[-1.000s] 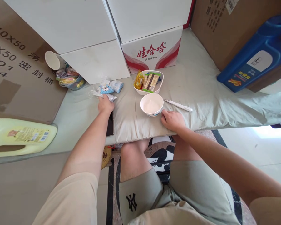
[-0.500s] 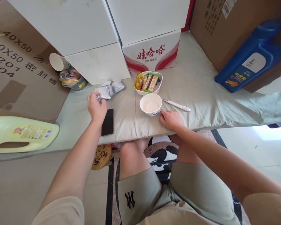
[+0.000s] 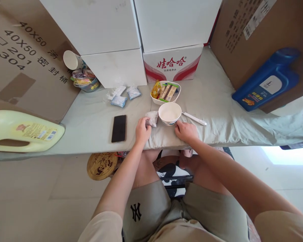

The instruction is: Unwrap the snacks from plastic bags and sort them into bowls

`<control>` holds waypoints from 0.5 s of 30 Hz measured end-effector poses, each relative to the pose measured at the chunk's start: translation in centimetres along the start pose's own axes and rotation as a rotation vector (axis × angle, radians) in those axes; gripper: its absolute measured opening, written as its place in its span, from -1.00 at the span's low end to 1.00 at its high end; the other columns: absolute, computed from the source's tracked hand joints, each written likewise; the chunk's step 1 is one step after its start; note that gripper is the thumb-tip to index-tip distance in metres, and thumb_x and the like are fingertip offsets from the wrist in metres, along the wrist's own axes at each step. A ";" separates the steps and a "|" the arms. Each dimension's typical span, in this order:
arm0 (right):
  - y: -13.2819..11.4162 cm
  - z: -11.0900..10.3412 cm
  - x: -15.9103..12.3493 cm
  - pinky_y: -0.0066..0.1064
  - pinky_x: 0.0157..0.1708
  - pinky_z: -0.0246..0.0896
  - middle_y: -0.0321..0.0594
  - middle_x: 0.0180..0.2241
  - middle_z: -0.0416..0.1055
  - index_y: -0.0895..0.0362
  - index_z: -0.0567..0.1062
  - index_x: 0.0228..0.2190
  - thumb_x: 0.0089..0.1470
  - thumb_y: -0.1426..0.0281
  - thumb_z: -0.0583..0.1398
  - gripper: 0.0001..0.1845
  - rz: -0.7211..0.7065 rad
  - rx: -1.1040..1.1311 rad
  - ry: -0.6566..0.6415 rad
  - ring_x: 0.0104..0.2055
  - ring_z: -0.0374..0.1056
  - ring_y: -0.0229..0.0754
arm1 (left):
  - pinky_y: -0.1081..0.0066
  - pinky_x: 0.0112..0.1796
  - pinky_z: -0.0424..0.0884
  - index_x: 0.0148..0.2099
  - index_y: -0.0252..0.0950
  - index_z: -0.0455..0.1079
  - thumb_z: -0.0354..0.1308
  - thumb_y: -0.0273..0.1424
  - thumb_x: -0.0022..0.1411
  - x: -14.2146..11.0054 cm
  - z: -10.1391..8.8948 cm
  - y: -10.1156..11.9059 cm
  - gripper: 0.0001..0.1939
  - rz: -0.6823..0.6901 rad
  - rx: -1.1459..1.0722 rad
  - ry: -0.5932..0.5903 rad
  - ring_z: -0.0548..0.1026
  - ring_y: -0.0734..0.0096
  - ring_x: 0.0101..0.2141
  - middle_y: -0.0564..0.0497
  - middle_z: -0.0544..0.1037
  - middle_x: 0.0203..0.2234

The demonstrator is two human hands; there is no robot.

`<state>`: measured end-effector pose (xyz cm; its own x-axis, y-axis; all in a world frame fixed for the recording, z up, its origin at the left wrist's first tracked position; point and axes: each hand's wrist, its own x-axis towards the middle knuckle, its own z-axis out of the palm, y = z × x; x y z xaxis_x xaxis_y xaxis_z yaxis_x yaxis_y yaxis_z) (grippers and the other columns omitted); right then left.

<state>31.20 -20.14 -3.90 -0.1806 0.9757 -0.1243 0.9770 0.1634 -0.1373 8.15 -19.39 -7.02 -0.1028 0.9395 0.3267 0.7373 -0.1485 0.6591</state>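
Observation:
My left hand (image 3: 143,132) pinches a small clear packet (image 3: 152,118) with pale contents, just left of a white paper bowl (image 3: 170,113). My right hand (image 3: 187,131) rests on the cloth with its fingers curled in, close against the bowl's lower right side; I see nothing in it. The bowl stands upright and looks empty inside. Behind it sits a white dish (image 3: 178,98) with wrapped snack bars (image 3: 168,92) and a yellow packet (image 3: 156,90). A white pen-shaped utility knife (image 3: 195,118) lies right of the bowl.
Several small packets (image 3: 119,101) lie at the back left, with a phone (image 3: 119,128) in front of them. A tub of wrapped sweets (image 3: 88,84), a paper cup (image 3: 72,60), a pale green jug (image 3: 25,131), a blue bottle (image 3: 267,82) and boxes (image 3: 173,65) surround the cloth surface.
My left hand has moved right from the packet pile to the bowl, bringing one packet with it. My right hand stays beside the bowl. The camera view has shifted slightly.

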 end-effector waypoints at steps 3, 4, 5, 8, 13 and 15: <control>0.0 0.0 0.1 -0.31 -0.37 0.02 -0.08 -0.16 0.57 0.08 0.46 -0.06 0.26 0.30 -0.05 -0.62 0.006 -0.010 -0.005 -0.25 0.43 0.00 | 0.24 -0.03 0.46 -0.05 -0.23 0.35 0.07 -0.64 0.07 0.0 0.0 0.2 -0.61 0.021 0.038 -0.016 0.53 0.20 -0.07 -0.11 0.51 -0.09; 0.1 0.1 0.1 -0.31 -0.37 0.02 -0.08 -0.16 0.57 0.08 0.46 -0.06 0.26 0.29 -0.06 -0.62 0.004 -0.004 -0.001 -0.25 0.43 0.00 | 0.24 -0.03 0.46 -0.05 -0.23 0.35 0.08 -0.64 0.07 0.1 0.1 0.3 -0.61 0.027 0.050 -0.020 0.52 0.20 -0.07 -0.11 0.51 -0.09; 0.2 0.1 0.1 -0.31 -0.38 0.01 -0.08 -0.17 0.58 0.08 0.46 -0.06 0.26 0.29 -0.07 -0.61 -0.003 0.006 0.004 -0.25 0.43 0.00 | 0.23 -0.03 0.46 -0.05 -0.23 0.35 0.08 -0.63 0.08 0.2 0.2 0.3 -0.62 0.028 0.062 -0.017 0.52 0.19 -0.07 -0.11 0.51 -0.09; 0.5 0.0 0.1 -0.31 -0.39 0.00 -0.10 -0.18 0.58 0.08 0.47 -0.08 0.25 0.29 -0.06 -0.62 -0.025 0.056 0.023 -0.25 0.44 0.00 | 0.20 -0.04 0.46 -0.05 -0.21 0.33 0.09 -0.61 0.08 0.5 0.5 0.5 -0.63 -0.014 0.096 0.011 0.52 0.17 -0.08 -0.11 0.50 -0.10; 0.4 -0.3 0.2 -0.31 -0.38 0.03 -0.09 -0.22 0.58 0.06 0.49 -0.09 0.23 0.29 -0.05 -0.61 0.012 0.113 -0.017 -0.27 0.44 0.01 | 0.19 0.00 0.45 -0.02 -0.20 0.29 0.12 -0.57 0.09 0.6 0.4 0.7 -0.61 0.004 0.128 -0.063 0.50 0.17 -0.03 -0.10 0.47 -0.07; 0.1 -0.4 0.4 -0.31 -0.37 0.05 -0.08 -0.26 0.58 0.04 0.50 -0.09 0.22 0.27 -0.04 -0.61 0.059 0.132 -0.061 -0.28 0.44 0.01 | 0.18 0.01 0.44 0.01 -0.20 0.26 0.21 -0.52 0.05 0.5 0.5 0.7 -0.56 0.026 0.138 -0.085 0.48 0.14 0.00 -0.11 0.44 -0.04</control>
<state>31.30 -19.69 -3.61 -0.1336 0.9718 -0.1945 0.9633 0.0813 -0.2558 8.95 -18.92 -6.72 -0.0296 0.9595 0.2800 0.8244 -0.1349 0.5497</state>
